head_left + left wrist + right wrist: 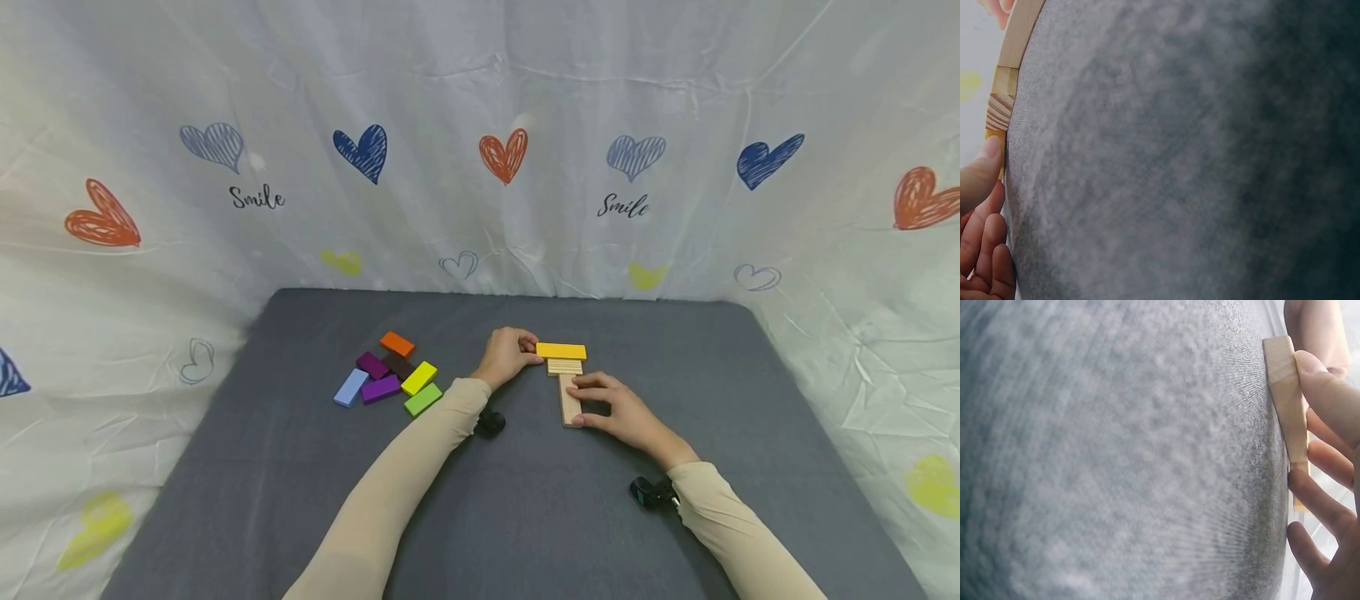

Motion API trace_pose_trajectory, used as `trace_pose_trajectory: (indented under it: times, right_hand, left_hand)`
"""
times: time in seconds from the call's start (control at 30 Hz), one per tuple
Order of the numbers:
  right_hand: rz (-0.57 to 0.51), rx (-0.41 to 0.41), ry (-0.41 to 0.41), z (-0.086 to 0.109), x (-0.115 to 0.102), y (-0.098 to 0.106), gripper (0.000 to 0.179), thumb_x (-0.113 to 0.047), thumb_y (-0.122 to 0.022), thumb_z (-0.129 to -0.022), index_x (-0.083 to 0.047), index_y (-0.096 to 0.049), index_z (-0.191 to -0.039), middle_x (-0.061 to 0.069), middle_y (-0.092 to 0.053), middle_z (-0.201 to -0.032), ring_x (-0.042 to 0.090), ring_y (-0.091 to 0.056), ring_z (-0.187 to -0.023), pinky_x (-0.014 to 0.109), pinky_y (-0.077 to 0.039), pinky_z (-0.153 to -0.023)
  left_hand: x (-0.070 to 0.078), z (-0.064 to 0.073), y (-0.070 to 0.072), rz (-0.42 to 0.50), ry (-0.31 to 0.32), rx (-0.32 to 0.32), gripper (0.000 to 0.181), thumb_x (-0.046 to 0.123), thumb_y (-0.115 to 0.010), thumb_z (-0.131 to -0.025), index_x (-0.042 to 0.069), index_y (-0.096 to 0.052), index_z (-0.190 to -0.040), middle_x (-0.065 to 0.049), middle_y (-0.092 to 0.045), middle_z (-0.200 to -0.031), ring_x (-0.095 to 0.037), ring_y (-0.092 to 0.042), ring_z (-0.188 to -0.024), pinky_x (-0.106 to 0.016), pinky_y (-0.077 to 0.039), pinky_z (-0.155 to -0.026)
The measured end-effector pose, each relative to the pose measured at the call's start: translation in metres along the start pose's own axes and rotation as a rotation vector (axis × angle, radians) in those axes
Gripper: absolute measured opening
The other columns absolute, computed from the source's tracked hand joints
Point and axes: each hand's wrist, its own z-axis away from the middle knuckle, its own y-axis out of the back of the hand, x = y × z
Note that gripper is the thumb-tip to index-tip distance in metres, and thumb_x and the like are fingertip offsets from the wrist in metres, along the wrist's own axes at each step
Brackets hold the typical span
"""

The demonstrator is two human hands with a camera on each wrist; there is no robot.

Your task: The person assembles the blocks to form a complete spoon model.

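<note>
In the head view, my left hand (507, 358) pinches the left end of a yellow wooden block (561, 351) lying crosswise. Directly below it lies a shorter piece of plain wood with striped grain (564, 367). A long plain wooden block (568, 402) runs from there toward me, making a T-like shape. My right hand (622, 410) holds this long block from its right side, thumb near the close end and fingers toward the far end. The right wrist view shows the thumb (1329, 394) against the plain block (1286, 394). In the left wrist view, the thumb (984, 172) touches the yellow block.
Left of my left hand lies a loose group of coloured blocks: orange (397, 343), dark brown (398, 366), purple (381, 389), light blue (351, 387), yellow (418, 378) and green (423, 400). A grey cloth (525, 517) covers the table, with a heart-printed curtain (450, 75) behind.
</note>
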Motion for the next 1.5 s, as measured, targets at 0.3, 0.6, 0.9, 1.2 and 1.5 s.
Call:
trace_pose_trajectory:
  times: [0.3,0.6,0.9,1.2,1.5]
  right_hand:
    - [-0.003,0.006,0.014,-0.0008,0.0008,0.0014,0.054,-0.032,-0.080,-0.081,-0.016,-0.066,-0.131,0.005,-0.059,-0.136,0.031,-0.053,-0.131,0.053,-0.043,-0.107]
    - [-0.006,0.003,0.014,-0.0002,0.0001,0.0013,0.054,-0.032,-0.079,-0.081,-0.016,-0.066,-0.131,0.005,-0.059,-0.136,0.031,-0.052,-0.131,0.054,-0.043,-0.107]
    - [-0.004,0.001,0.007,-0.0005,-0.0007,0.0015,0.054,-0.032,-0.079,-0.081,-0.016,-0.066,-0.131,0.005,-0.059,-0.136,0.031,-0.052,-0.132,0.054,-0.042,-0.108]
    - [-0.004,-0.008,-0.010,-0.0007,-0.0010,0.0017,0.054,-0.034,-0.079,-0.082,-0.017,-0.066,-0.132,0.005,-0.058,-0.137,0.031,-0.051,-0.133,0.055,-0.042,-0.108]
    - [-0.008,-0.009,-0.009,-0.0004,-0.0011,0.0017,0.055,-0.032,-0.079,-0.081,-0.016,-0.065,-0.132,0.005,-0.058,-0.136,0.031,-0.052,-0.132,0.055,-0.042,-0.108]
  left_hand:
    - [0.0027,0.0004,0.0017,-0.004,0.002,-0.017,0.028,0.021,-0.082,-0.081,0.010,-0.076,-0.106,-0.001,-0.074,-0.090,-0.010,-0.067,-0.079,-0.024,-0.055,-0.073]
    - [0.0014,0.0004,0.0006,-0.016,0.007,-0.040,0.029,0.023,-0.081,-0.082,0.011,-0.075,-0.108,-0.001,-0.074,-0.094,-0.011,-0.067,-0.083,-0.024,-0.055,-0.076]
    - [0.0019,0.0010,0.0007,-0.047,-0.010,-0.052,0.028,0.024,-0.080,-0.083,0.012,-0.075,-0.109,-0.001,-0.073,-0.095,-0.012,-0.066,-0.085,-0.026,-0.054,-0.079]
    - [0.0024,0.0013,0.0007,-0.081,-0.018,-0.058,0.029,0.024,-0.079,-0.084,0.012,-0.074,-0.111,-0.001,-0.073,-0.097,-0.013,-0.065,-0.087,-0.027,-0.054,-0.081]
    - [0.0020,0.0014,0.0005,-0.112,-0.029,-0.061,0.030,0.025,-0.078,-0.085,0.012,-0.073,-0.112,-0.001,-0.072,-0.098,-0.014,-0.065,-0.088,-0.028,-0.053,-0.081]
